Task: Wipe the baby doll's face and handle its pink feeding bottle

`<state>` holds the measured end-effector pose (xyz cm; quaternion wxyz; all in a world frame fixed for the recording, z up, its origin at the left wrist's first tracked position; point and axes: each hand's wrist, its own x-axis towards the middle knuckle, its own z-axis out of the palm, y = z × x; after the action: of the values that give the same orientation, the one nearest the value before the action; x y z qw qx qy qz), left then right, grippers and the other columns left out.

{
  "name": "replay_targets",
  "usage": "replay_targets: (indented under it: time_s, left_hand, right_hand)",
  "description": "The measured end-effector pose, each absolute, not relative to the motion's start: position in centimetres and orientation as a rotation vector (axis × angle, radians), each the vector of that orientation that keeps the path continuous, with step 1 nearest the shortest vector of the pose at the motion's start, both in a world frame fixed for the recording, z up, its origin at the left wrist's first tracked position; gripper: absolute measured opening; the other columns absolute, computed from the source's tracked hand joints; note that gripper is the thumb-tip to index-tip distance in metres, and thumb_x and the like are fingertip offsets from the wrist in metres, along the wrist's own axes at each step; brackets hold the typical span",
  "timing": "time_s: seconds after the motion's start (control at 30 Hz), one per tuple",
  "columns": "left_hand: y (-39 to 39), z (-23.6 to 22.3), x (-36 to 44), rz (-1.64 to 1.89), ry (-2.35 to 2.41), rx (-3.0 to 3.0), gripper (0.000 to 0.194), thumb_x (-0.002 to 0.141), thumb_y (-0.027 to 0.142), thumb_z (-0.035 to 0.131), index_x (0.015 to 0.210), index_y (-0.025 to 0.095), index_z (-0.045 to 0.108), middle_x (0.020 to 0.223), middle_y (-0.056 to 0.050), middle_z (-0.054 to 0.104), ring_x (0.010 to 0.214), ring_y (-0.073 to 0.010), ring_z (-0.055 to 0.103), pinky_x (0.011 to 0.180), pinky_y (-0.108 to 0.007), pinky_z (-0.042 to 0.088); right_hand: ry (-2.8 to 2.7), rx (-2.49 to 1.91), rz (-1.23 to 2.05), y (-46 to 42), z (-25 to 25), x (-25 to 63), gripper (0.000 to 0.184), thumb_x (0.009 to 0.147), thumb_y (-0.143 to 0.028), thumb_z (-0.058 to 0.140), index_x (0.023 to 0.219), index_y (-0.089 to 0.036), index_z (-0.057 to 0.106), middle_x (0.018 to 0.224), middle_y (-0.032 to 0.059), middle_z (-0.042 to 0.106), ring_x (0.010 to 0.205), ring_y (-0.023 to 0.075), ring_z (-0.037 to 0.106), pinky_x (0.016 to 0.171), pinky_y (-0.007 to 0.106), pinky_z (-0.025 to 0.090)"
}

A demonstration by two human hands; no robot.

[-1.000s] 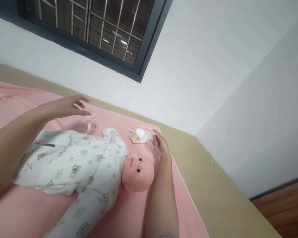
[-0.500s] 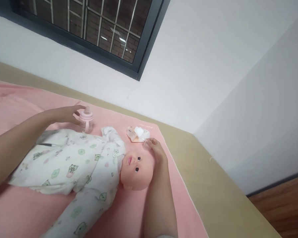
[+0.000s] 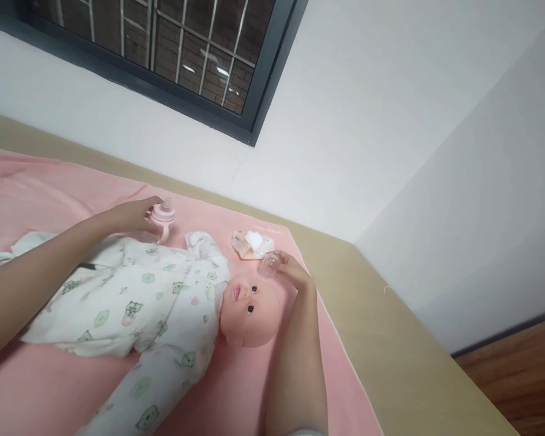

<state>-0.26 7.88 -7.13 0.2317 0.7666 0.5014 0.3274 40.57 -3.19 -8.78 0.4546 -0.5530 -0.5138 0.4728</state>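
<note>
Bottle (image 3: pixel 163 212) w/ pink collar, pink handle & clear teat is in the grasp of L hand (image 3: pixel 138 217): fingers bend round it near the collar, at the right end of this hand. Teat points up. Whether the base rests on the cloth, I cannot tell from this view.

R hand (image 3: pixel 291 269) is also not free: it pinches a clear cap (image 3: pixel 269 264), domed in shape, btw thumb and fingers. This cap is just left of R hand, well apart from the bottle. Small packet (image 3: pixel 249 248) w/ white piece on top lies just beyond R hand, to its upper left; it is v. near the cap, & if they touch is not clear.

Doll (image 3: pixel 163 297) lies face up, on the near side of both hands. Its head (image 3: pixel 247 312) is below & left of R hand, close beside R forearm. Clothes are white w/ green & pink prints; L forearm passes over the lower part of them.

Pink cloth (image 3: pixel 236 387) is spread under the doll, below both hands. To the right of R hand, wood-colour board (image 3: pixel 367 303) shows past the cloth edge. Farther off, beyond L hand & higher, is dark window frame (image 3: pixel 163 92) in white wall (image 3: pixel 345 121).
</note>
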Motion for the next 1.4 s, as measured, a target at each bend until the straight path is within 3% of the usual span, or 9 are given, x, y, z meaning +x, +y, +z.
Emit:
replay_targets:
  time_s: [0.1,0.23,0.37,0.5,0.67,0.93,1.2,1.4]
  left_hand:
    - [8.0,-6.6,0.0,0.810,1.453,2.218,0.060,0.062,0.041,0.067,0.115,0.017,0.053,0.094,-0.001,0.069,0.082,-0.0235,0.062,0.073,-0.030,0.048]
    - [6.5,-4.3,0.9,0.948,1.330,2.091,0.069,0.062,0.045,0.069,0.120,0.014,0.050,0.113,-0.010,0.063,0.093,-0.0281,0.062,0.084,-0.038,0.049]
    - [3.0,-1.0,2.9,1.065,1.141,1.934,0.063,0.064,0.044,0.072,0.118,0.017,0.054,0.114,-0.009,0.065,0.102,-0.0304,0.062,0.093,-0.043,0.047]
    - [-0.6,1.3,4.6,1.053,0.947,2.037,0.059,0.064,0.038,0.073,0.118,0.018,0.057,0.115,-0.008,0.066,0.104,-0.0287,0.063,0.094,-0.041,0.048]
    - [-3.1,2.1,5.4,0.870,0.881,2.246,0.056,0.066,0.043,0.071,0.119,0.027,0.062,0.114,-0.003,0.068,0.108,-0.0306,0.062,0.092,-0.037,0.050]
    - [-3.2,1.7,5.6,0.860,0.825,2.225,0.060,0.068,0.039,0.070,0.126,0.032,0.059,0.117,-0.002,0.068,0.108,-0.0302,0.062,0.089,-0.037,0.051]
    - [-3.2,1.7,5.7,0.897,0.783,2.156,0.060,0.067,0.033,0.071,0.126,0.030,0.059,0.119,-0.002,0.067,0.110,-0.0287,0.062,0.091,-0.036,0.052]
    - [-3.2,1.7,6.0,0.903,0.801,2.147,0.062,0.067,0.030,0.070,0.127,0.029,0.056,0.120,-0.003,0.066,0.108,-0.0284,0.063,0.092,-0.038,0.053]
  right_hand:
    - [-1.431,-1.413,1.115,-3.8,-5.8,40.2,0.043,0.060,-0.041,0.082,0.093,-0.018,0.066,0.095,0.0053,0.069,0.086,0.0168,0.062,0.077,0.029,0.046]
    - [-1.576,-1.402,0.903,-5.0,-1.2,38.0,0.039,0.073,-0.043,0.073,0.104,-0.021,0.065,0.111,0.0063,0.067,0.100,0.0197,0.061,0.090,0.035,0.045]
    - [-1.655,-1.204,0.777,-6.7,2.5,33.8,0.042,0.079,-0.044,0.068,0.114,-0.024,0.060,0.120,0.0058,0.064,0.110,0.0203,0.059,0.097,0.038,0.045]
    - [-1.702,-0.944,0.656,-8.6,4.7,29.4,0.048,0.080,-0.047,0.067,0.122,-0.029,0.054,0.128,0.0036,0.059,0.120,0.0205,0.055,0.102,0.040,0.046]
    - [-1.722,-0.825,0.535,-9.6,5.1,26.4,0.053,0.083,-0.049,0.061,0.132,-0.032,0.046,0.135,0.0029,0.052,0.124,0.0209,0.051,0.107,0.042,0.043]
    - [-1.806,-0.931,0.613,-9.0,4.4,26.1,0.048,0.080,-0.045,0.067,0.123,-0.030,0.054,0.123,0.0022,0.060,0.113,0.0201,0.058,0.103,0.043,0.046]
    - [-1.772,-0.961,0.714,-8.6,3.9,25.3,0.051,0.079,-0.047,0.067,0.125,-0.031,0.053,0.125,0.0024,0.058,0.114,0.0201,0.056,0.096,0.040,0.052]
    - [-1.792,-0.960,0.733,-8.8,3.9,25.1,0.051,0.079,-0.045,0.068,0.126,-0.032,0.052,0.125,0.0021,0.058,0.116,0.0216,0.056,0.100,0.044,0.050]
